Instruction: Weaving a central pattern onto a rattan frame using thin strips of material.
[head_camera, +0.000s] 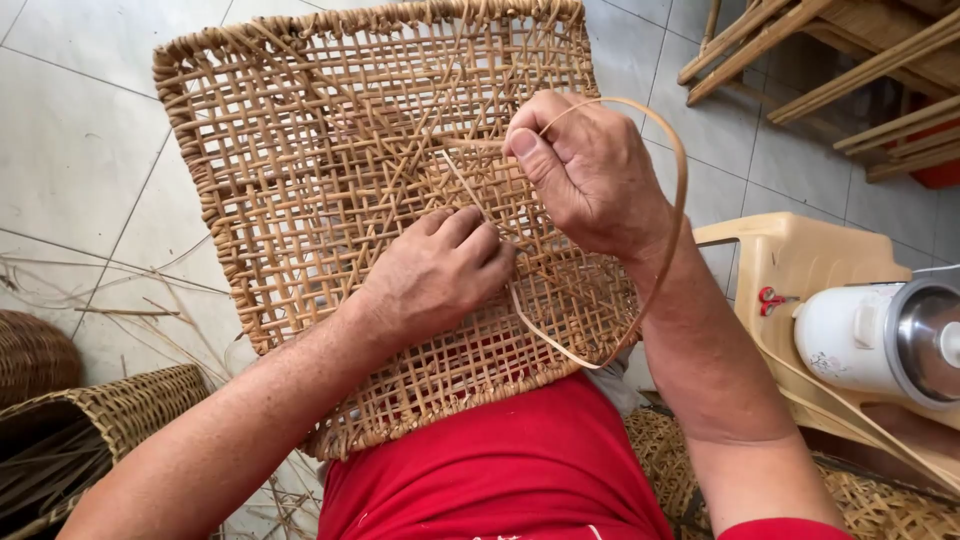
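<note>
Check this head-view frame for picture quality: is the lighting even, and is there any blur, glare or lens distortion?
Head view: soft, even daylight, with only faint shadows under the left hand and right hand on the woven cane panel; the weave and cane strip are sharp, no motion blur; mild glare on the white appliance with its metal rim; wide-angle stretch shows toward the edges, notably in the forearms.

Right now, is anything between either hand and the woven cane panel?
Nothing visible. The left hand rests directly on the woven cane panel, and the right hand pinches the loose cane strip right above the weave, with no other object between.
</note>
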